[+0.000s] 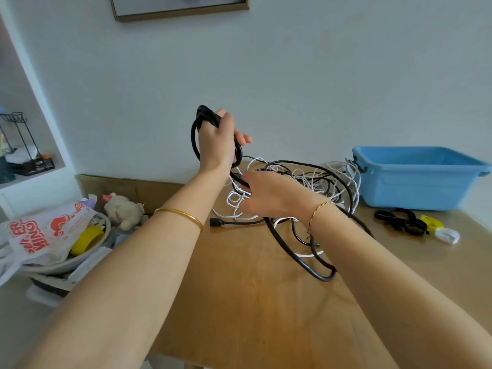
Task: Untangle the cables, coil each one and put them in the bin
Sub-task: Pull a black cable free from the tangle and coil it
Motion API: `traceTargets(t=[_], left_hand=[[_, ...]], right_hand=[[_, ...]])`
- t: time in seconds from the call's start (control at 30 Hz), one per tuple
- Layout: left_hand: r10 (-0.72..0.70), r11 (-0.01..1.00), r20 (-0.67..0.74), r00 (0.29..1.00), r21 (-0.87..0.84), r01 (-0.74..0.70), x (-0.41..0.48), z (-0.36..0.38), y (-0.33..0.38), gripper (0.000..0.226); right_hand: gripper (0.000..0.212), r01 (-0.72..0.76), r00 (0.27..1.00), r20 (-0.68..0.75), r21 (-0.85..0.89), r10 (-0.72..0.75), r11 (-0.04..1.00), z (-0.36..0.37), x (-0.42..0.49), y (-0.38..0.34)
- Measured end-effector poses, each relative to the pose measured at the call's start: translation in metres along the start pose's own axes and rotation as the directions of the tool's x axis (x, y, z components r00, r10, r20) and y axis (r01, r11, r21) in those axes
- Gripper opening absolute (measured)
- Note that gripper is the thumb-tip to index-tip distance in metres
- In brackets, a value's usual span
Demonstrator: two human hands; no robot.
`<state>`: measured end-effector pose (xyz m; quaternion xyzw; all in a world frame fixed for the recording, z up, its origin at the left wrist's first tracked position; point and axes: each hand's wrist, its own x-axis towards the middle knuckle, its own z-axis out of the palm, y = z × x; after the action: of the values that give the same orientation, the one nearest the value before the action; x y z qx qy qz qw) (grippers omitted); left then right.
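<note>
My left hand [217,141] is raised above the wooden table [247,288] and grips several loops of a thick black cable [195,137]. The same black cable runs down to my right hand [269,195], which pinches it low over the tangle. That tangle [314,179] of black and thin white cables lies on the table behind my right hand. A black plug end [216,222] rests on the table by my left forearm. The blue plastic bin [415,177] stands at the table's far right; its inside is hidden from me.
Black, yellow and white cable ties [407,223] lie in front of the bin. Left of the table sits a cluttered bowl with a printed bag [45,233], a yellow tape roll [86,239] and a plush toy [123,210]. A white wall rises behind.
</note>
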<state>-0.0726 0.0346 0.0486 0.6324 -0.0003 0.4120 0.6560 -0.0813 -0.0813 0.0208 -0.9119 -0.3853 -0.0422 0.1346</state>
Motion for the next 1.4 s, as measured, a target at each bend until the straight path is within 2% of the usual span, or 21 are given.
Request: traceTargets(t=[0.03,0.17,0.3,0.33,0.43,0.57,0.63,0.7,0.77,0.83,0.9,0.93,1.03,1.13,1.2,1.27,1.33,1.4], left_hand=[[0.035,0.998,0.004,0.999,0.055,-0.035,0.002,-0.001,-0.001,0.019],[0.136,0.974,0.007,0.991,0.185,-0.135,-0.001,-0.005,-0.003,0.045],[0.193,0.853,0.073,0.979,0.480,-0.204,-0.009,-0.010,-0.004,0.027],[0.190,0.809,0.090,0.978,0.549,-0.207,-0.011,-0.011,-0.006,0.029],[0.176,0.658,0.161,0.971,0.714,-0.238,-0.017,-0.012,-0.010,0.028],[0.170,0.322,0.280,0.945,0.891,-0.321,-0.018,-0.009,-0.010,0.026],[0.138,0.158,0.329,0.934,0.924,-0.349,-0.019,-0.011,-0.010,0.027],[0.069,0.081,0.370,0.927,0.924,-0.375,-0.022,-0.015,-0.012,0.030],[-0.053,0.092,0.436,0.899,0.898,-0.430,-0.026,-0.017,-0.015,0.035],[-0.198,0.196,0.523,0.829,0.850,-0.489,-0.026,-0.015,-0.017,0.045],[-0.279,0.319,0.609,0.742,0.788,-0.527,-0.023,-0.014,-0.018,0.054],[-0.306,0.334,0.634,0.710,0.770,-0.544,-0.023,-0.015,-0.018,0.057],[-0.423,0.226,0.596,0.683,0.799,-0.557,-0.026,-0.021,-0.019,0.055],[-0.412,0.143,0.537,0.736,0.836,-0.530,-0.028,-0.032,-0.019,0.030],[-0.324,0.148,0.472,0.820,0.881,-0.449,-0.026,-0.042,-0.018,0.024],[-0.277,0.194,0.374,0.885,0.924,-0.329,-0.021,-0.053,-0.021,0.026],[-0.322,0.321,0.241,0.916,0.937,-0.133,-0.014,-0.062,-0.023,0.027],[-0.422,0.499,0.110,0.900,0.857,0.130,-0.007,-0.067,-0.022,0.023]], right_hand=[[0.022,-0.006,1.000,0.011,0.043,0.006,0.999,-0.001,0.001,0.000],[0.018,-0.021,0.999,0.046,0.203,0.012,0.979,-0.005,0.001,-0.003],[0.014,0.002,0.998,0.054,0.261,-0.016,0.965,-0.003,0.001,-0.003],[0.008,0.008,0.998,0.053,0.274,-0.023,0.962,-0.003,0.001,-0.002],[0.025,0.029,0.999,0.020,0.324,-0.037,0.946,-0.004,-0.003,0.002],[0.010,0.016,0.998,-0.067,0.366,0.010,0.930,-0.002,-0.008,0.010],[0.007,0.009,0.984,-0.167,0.374,0.058,0.927,-0.002,-0.009,0.019],[0.014,0.017,0.936,-0.327,0.413,0.131,0.911,0.000,-0.010,0.030],[0.018,0.051,0.876,-0.450,0.446,0.175,0.894,0.005,-0.010,0.036],[0.021,0.064,0.832,-0.506,0.494,0.227,0.867,0.012,-0.008,0.041],[0.024,0.062,0.798,-0.528,0.551,0.290,0.832,0.013,-0.006,0.046],[0.025,0.064,0.780,-0.542,0.568,0.314,0.821,0.011,-0.005,0.048],[0.028,0.090,0.718,-0.591,0.603,0.367,0.793,-0.001,-0.006,0.056],[0.030,0.109,0.656,-0.632,0.621,0.414,0.776,-0.015,-0.008,0.066],[0.032,0.075,0.589,-0.648,0.638,0.482,0.766,-0.023,-0.010,0.078],[0.034,0.015,0.555,-0.623,0.671,0.552,0.742,-0.024,-0.011,0.092],[0.034,-0.081,0.571,-0.543,0.709,0.616,0.700,-0.015,-0.011,0.101],[0.031,-0.157,0.630,-0.462,0.711,0.624,0.685,-0.001,-0.010,0.108]])
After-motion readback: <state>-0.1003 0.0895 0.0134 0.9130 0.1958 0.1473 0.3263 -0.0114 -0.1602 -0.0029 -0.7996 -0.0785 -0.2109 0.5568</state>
